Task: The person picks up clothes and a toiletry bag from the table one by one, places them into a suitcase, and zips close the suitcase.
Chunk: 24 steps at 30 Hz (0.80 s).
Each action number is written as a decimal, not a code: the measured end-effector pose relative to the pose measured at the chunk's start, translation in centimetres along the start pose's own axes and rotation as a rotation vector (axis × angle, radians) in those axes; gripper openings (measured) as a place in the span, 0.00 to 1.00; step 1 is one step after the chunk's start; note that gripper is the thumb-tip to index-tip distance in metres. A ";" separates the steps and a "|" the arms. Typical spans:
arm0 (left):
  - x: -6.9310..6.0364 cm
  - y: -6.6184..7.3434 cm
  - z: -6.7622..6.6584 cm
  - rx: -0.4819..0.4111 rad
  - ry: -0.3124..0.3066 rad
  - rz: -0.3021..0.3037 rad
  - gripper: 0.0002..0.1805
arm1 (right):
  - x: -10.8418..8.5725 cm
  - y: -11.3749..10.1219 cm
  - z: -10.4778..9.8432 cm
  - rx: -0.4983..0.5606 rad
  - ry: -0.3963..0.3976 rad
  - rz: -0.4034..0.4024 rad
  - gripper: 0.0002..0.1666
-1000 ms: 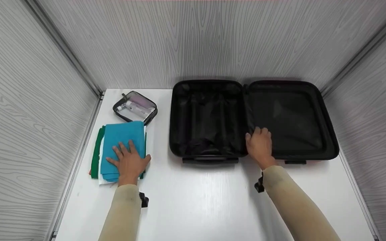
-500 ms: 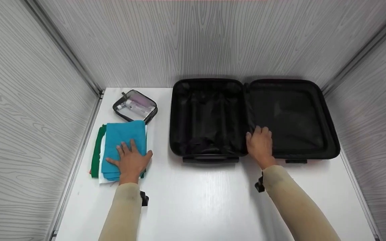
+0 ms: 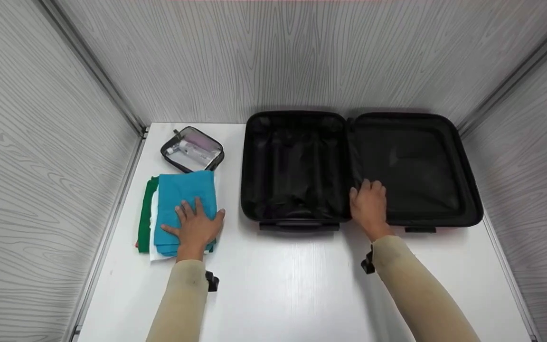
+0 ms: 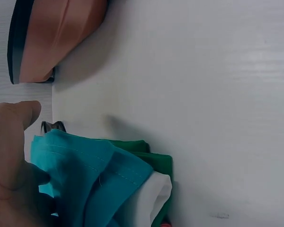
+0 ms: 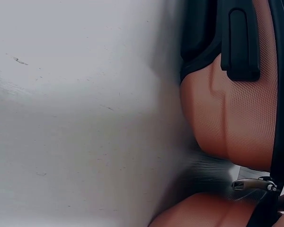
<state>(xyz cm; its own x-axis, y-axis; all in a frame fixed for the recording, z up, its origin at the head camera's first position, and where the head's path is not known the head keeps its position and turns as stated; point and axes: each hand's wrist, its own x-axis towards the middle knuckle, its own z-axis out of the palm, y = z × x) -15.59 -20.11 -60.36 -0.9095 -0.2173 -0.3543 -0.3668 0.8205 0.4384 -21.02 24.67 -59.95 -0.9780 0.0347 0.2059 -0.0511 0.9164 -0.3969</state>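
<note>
My left hand lies with spread fingers on a folded blue cloth, the top of a stack of cloths. White cloth and green cloth stick out beneath; a bit of red shows at the lower corner. In the left wrist view the thumb stands out beside the stack. My right hand grips the rim of an opened suitcase where its two halves meet, fingers bent over the edge. The right wrist view shows its orange shell and a zipper pull; little of the hand appears there.
A clear pouch with black edging, holding a small bottle, lies behind the cloth stack. The suitcase's black-lined halves lie flat against the back wall. White tabletop stretches in front. Grey wood-grain walls enclose both sides.
The cloth stack has slid slightly to the right under my left hand, nearer the suitcase. My right hand has stayed at the suitcase rim.
</note>
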 end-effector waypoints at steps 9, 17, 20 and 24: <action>-0.6 2.8 0.6 0.011 -0.086 0.018 0.49 | 0.2 0.0 -0.1 -0.003 0.000 0.032 0.31; -0.2 3.0 -0.2 0.018 -0.024 0.017 0.37 | 0.2 0.0 -0.2 0.020 -0.021 0.040 0.32; 0.3 2.4 -1.1 -0.003 0.062 0.016 0.32 | 0.1 0.0 -0.2 0.018 -0.032 0.046 0.32; 0.8 1.2 -2.3 -0.055 0.192 0.003 0.25 | -0.1 -0.1 -0.1 0.012 -0.029 0.038 0.31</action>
<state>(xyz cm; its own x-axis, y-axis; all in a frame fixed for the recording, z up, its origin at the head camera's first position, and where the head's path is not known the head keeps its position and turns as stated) -17.21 -20.46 -58.21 -0.9293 -0.3160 -0.1913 -0.3694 0.7925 0.4853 -20.90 24.61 -59.81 -0.9846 0.0574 0.1649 -0.0163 0.9100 -0.4143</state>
